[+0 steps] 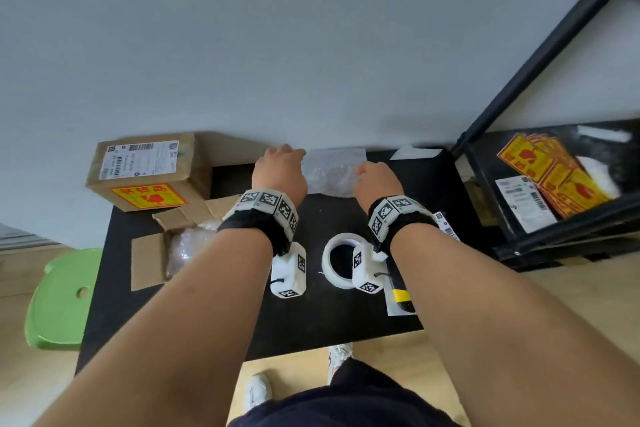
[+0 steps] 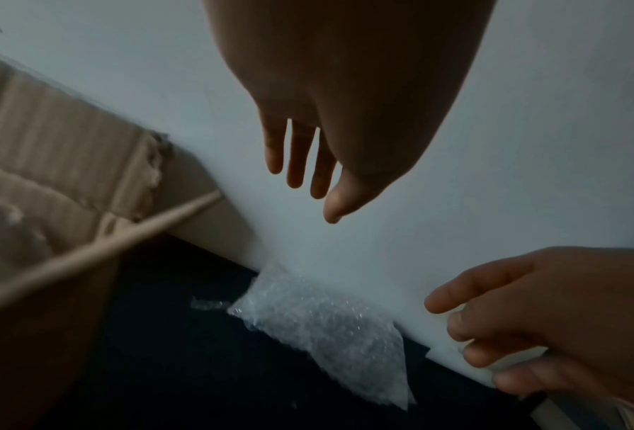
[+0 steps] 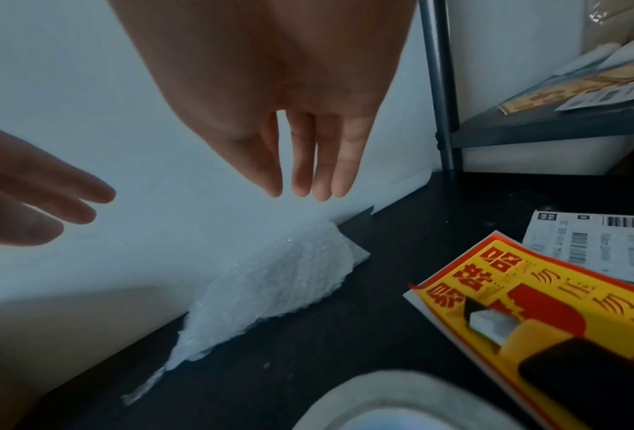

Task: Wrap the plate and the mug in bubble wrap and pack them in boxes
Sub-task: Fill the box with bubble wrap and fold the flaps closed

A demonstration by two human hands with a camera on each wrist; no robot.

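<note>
Head view: both hands are being reached toward the bubble wrap (image 1: 334, 172) at the table's (image 1: 214, 305) far edge, likely for spreading. Left hand (image 1: 280, 172) and right hand (image 1: 375, 182) fingers are being held straight, empty. Plate and mug unseen.

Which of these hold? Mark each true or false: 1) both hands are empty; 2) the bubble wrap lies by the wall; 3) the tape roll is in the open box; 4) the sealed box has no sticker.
1) True: the left hand and the right hand hold nothing.
2) True: the bubble wrap lies there.
3) False: the tape roll sits on the table; the open box is apart.
4) False: the sealed box bears a yellow-red sticker.
</note>
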